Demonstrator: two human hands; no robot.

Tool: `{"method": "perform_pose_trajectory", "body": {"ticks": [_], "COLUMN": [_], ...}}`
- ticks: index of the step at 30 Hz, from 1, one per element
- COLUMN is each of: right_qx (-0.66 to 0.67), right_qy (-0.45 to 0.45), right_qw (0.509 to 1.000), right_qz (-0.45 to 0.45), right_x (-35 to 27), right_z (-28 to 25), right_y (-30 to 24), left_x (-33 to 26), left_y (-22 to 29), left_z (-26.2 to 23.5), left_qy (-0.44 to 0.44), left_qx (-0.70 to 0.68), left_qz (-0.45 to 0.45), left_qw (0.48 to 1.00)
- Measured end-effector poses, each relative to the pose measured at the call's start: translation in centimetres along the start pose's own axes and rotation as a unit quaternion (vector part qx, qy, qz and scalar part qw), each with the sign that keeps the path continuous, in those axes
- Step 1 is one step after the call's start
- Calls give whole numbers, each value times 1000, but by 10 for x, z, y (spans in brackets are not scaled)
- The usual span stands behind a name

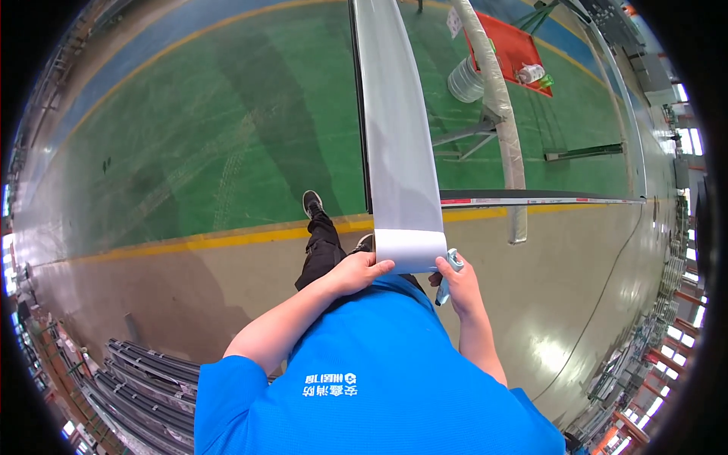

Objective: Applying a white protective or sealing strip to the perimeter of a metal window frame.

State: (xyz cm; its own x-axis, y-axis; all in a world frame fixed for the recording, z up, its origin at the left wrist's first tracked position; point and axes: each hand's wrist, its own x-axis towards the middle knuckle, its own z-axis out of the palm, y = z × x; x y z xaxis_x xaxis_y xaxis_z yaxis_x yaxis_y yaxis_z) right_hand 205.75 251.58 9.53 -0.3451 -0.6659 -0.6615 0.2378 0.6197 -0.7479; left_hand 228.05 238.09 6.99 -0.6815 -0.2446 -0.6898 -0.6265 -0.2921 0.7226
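Note:
A long, wide strip of grey-white film (402, 129) runs away from me along a dark-edged frame. Its near end (412, 246) is paler and curls over in front of my waist. My left hand (360, 271) is closed on the left corner of that end, thumb on top. At the right corner, my right hand (460, 282) pinches the film with its thumb. The same hand also holds a light blue utility knife (447, 282), pointing down toward me. The fingers under the film are hidden.
A frame bar (546, 201) with red-and-white labels extends right from the strip. Beyond it stand a wrapped support arm (497, 98), a clear water jug (465, 81) and a red tray (512, 49). Dark metal profiles (144, 390) are stacked behind left; a cable (599, 296) crosses the floor.

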Motion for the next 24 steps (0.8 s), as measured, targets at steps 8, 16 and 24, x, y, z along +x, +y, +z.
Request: {"method": "perform_pose_trajectory", "body": {"ticks": [8, 16, 24], "right_qx": [29, 33, 20], "right_qy": [-20, 5, -19], "right_qw": [999, 999, 999], "right_qz": [12, 12, 24], "right_x": [15, 17, 28], "right_z": [3, 3, 1], "right_y": [8, 11, 18], "left_x": [11, 20, 27], "left_y": [-5, -16, -25], "left_z": [-6, -5, -4], "left_qy": [4, 7, 16], "left_qx": [5, 8, 18], "left_qz": [-16, 21, 30], "left_qw": [1000, 1000, 999]}}
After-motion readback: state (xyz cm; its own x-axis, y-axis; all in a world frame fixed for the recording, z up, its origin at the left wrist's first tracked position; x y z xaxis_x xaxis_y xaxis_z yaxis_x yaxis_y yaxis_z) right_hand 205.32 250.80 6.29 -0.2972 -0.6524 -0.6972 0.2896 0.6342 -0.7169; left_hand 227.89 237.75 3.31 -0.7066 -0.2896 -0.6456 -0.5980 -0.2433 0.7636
